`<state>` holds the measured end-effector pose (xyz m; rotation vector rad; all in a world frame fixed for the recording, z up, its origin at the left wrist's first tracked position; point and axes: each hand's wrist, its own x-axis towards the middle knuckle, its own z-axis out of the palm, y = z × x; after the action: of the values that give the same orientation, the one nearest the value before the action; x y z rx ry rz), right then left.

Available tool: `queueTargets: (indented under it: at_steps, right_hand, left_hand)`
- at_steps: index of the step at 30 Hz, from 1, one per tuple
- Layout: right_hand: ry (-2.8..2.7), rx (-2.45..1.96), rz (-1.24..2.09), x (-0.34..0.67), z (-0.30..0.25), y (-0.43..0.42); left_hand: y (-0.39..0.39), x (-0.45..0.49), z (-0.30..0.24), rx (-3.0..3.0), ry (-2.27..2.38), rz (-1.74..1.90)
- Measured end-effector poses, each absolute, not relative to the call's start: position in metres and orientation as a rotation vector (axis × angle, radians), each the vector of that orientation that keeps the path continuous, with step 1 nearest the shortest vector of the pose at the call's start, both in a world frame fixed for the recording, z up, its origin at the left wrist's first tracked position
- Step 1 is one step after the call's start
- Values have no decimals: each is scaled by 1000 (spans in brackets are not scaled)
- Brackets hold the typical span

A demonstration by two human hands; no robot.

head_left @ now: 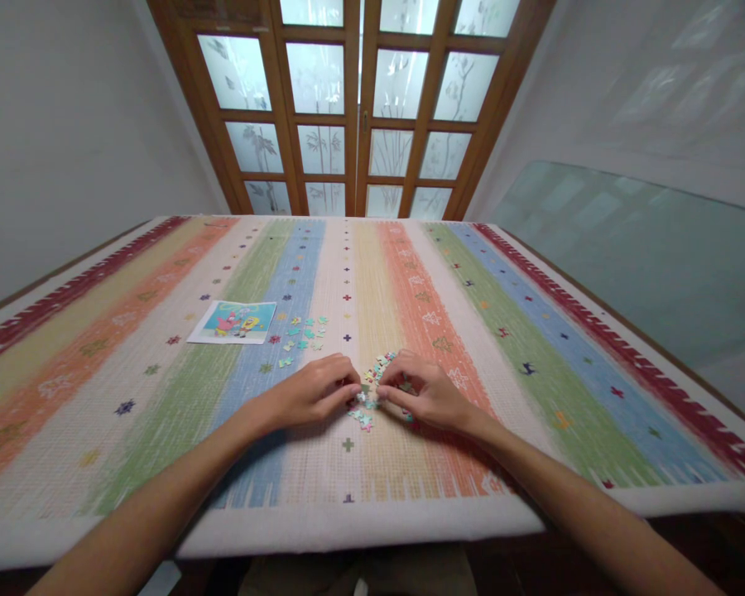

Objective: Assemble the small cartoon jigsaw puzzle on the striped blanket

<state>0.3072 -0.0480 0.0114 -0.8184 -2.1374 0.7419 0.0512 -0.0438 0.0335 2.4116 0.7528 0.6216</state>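
Small jigsaw puzzle pieces point(365, 420) lie in a loose pile between and under my two hands, pale blue, green, yellow and pink. My left hand point(323, 389) is closed in a pinch at the pile's left side, with a small jigsaw piece at its fingertips. Facing it from the right, my right hand point(427, 391) has thumb and forefinger drawn together over the pile; whatever sits in that pinch is too small to make out. Part of the pile is hidden beneath my right hand. More jigsaw pieces point(309, 334) are spread out beyond my left hand.
A picture card point(234, 323) with a pink and a yellow cartoon figure lies to the left of the spread pieces. The striped tablecloth point(180, 414) covers the wide table. Wooden doors with frosted panes point(316, 79) stand behind it, and a glass panel point(627, 257) leans at the right.
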Motion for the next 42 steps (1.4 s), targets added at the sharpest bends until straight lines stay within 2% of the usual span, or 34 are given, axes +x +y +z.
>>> queueTargets:
  at_steps: [5, 10, 30, 42]
  right_hand:
    - [-2184, -998, 302, 307, 3, -41]
    - [-2196, -1104, 138, 305, -10, -34]
    - [-2149, -1207, 338, 306, -8, -28]
    - [-2157, -1226, 471, 313, 3, -22]
  left_hand:
    - [-18, 18, 44, 2429, 989, 534]
    - [-2, -8, 47, 2460, 1103, 456]
    - [13, -27, 38, 2542, 1174, 436]
    - [7, -13, 29, 2633, 1038, 646]
